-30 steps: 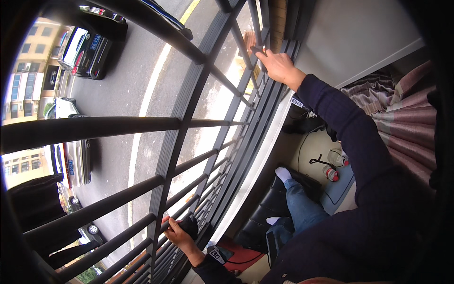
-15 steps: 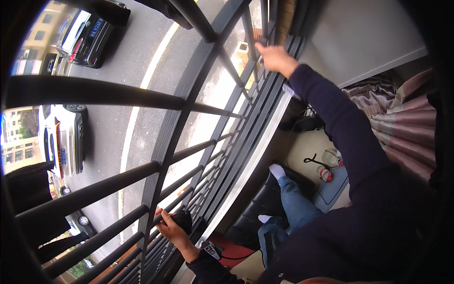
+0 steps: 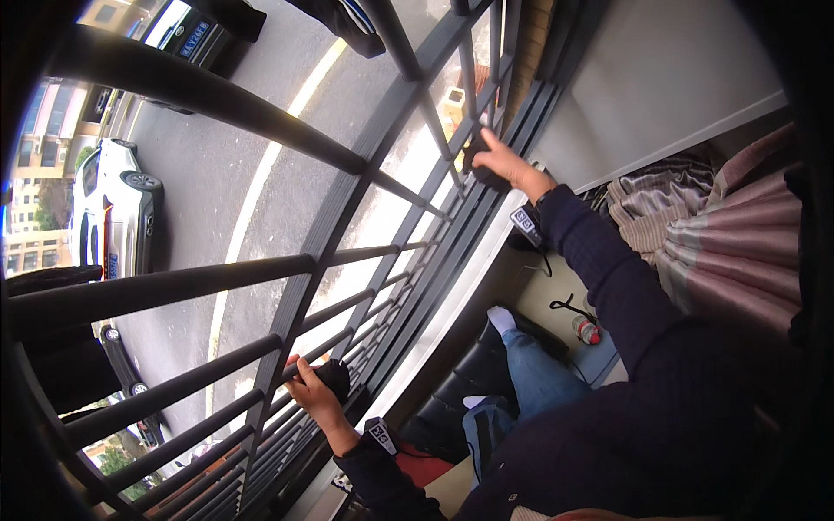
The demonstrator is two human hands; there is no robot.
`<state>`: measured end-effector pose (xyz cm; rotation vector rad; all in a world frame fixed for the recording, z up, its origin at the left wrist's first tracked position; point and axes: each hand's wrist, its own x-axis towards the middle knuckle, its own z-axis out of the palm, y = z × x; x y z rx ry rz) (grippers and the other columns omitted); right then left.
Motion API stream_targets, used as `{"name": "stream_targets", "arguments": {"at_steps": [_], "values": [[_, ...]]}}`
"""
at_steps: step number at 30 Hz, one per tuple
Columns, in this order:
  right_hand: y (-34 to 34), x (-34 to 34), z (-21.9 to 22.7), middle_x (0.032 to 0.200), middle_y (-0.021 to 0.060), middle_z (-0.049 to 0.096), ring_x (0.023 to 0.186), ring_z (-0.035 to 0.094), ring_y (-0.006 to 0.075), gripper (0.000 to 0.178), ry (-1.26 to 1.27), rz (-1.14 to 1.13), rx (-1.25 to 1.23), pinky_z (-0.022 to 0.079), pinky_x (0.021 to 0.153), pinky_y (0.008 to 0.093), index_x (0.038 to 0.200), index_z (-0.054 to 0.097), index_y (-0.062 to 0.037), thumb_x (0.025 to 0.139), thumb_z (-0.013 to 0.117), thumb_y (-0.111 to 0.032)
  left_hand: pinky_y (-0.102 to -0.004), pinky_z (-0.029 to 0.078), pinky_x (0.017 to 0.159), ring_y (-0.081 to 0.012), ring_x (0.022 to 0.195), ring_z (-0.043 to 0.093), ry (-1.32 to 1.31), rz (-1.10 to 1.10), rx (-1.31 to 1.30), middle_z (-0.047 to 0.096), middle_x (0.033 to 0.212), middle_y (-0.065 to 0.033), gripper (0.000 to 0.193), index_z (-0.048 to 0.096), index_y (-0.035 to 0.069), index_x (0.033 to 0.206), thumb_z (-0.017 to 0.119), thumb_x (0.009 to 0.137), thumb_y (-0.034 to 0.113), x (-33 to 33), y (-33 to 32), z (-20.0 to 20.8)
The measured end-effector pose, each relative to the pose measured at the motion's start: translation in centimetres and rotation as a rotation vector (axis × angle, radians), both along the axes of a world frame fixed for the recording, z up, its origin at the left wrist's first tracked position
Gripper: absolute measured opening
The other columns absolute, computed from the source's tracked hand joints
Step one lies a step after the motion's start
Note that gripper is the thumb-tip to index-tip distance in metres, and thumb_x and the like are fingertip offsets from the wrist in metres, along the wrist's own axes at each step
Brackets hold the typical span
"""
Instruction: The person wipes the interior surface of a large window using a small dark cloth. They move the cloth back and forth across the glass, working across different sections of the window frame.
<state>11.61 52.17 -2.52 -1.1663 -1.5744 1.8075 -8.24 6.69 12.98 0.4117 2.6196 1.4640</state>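
Note:
My left hand (image 3: 318, 403) curls its fingers round a dark bar (image 3: 291, 373) of the window grille, low in the view. Against its palm sits a small black object (image 3: 334, 379), its kind unclear. Higher up, my right hand (image 3: 514, 170) is beside the grille, close to the dark window frame (image 3: 499, 201). Its index finger and thumb are spread apart, and its other fingers are hidden. Another black object (image 3: 480, 160) shows below that hand's finger and thumb. Each wrist has a small grey-and-white tag-like device, one at the right wrist (image 3: 524, 219), one at the left (image 3: 380, 434).
Beyond the grille, a white car (image 3: 117, 208) and a dark car (image 3: 187, 39) stand on the street. Black clothes hang outside. Inside are my legs in jeans (image 3: 534, 365), a black padded seat (image 3: 452, 382), a red-capped bottle (image 3: 585, 330) and a striped curtain (image 3: 721, 226).
My right hand has moved down along the grille, and the black object there now shows. My left hand keeps its hold on the bar. The view has shifted slightly.

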Motion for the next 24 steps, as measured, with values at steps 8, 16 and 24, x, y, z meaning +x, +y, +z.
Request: {"name": "stream_targets", "arguments": {"at_steps": [8, 16, 24], "values": [[1.7, -1.4, 2.3, 0.103, 0.0225, 0.068, 0.1, 0.065, 0.0406, 0.064, -0.895, 0.312, 0.706, 0.049, 0.084, 0.0485, 0.143, 0.037, -0.0208, 0.083, 0.058, -0.015, -0.0243, 0.045, 0.071, -0.0104, 0.075, 0.053, -0.038, -0.004, 0.038, 0.058, 0.098, -0.0065, 0.021, 0.051, 0.0, 0.117, 0.051, 0.103, 0.015, -0.1, 0.0, 0.1], [-3.9, -3.3, 1.1, 0.104, 0.0256, 0.067, 0.101, 0.063, 0.0437, 0.078, -0.807, 0.419, 0.533, 0.049, 0.088, 0.0503, 0.15, 0.028, -0.0134, 0.078, 0.057, -0.017, -0.0247, 0.047, 0.073, -0.0109, 0.077, 0.055, -0.058, -0.005, 0.082, 0.058, 0.094, -0.0072, 0.02, 0.051, -0.001, 0.116, 0.051, 0.103, 0.014, 0.0, -0.1, -0.2], [-1.9, -1.3, 2.7, 0.096, 0.0206, 0.07, 0.091, 0.068, 0.039, 0.072, -0.955, 0.498, 0.801, 0.051, 0.08, 0.0497, 0.147, 0.037, -0.0176, 0.077, 0.056, -0.012, -0.0263, 0.05, 0.075, -0.0135, 0.082, 0.058, -0.006, 0.001, 0.0, 0.059, 0.103, -0.0105, 0.021, 0.05, -0.002, 0.116, 0.05, 0.103, 0.014, -0.2, -0.3, -0.5]]}}
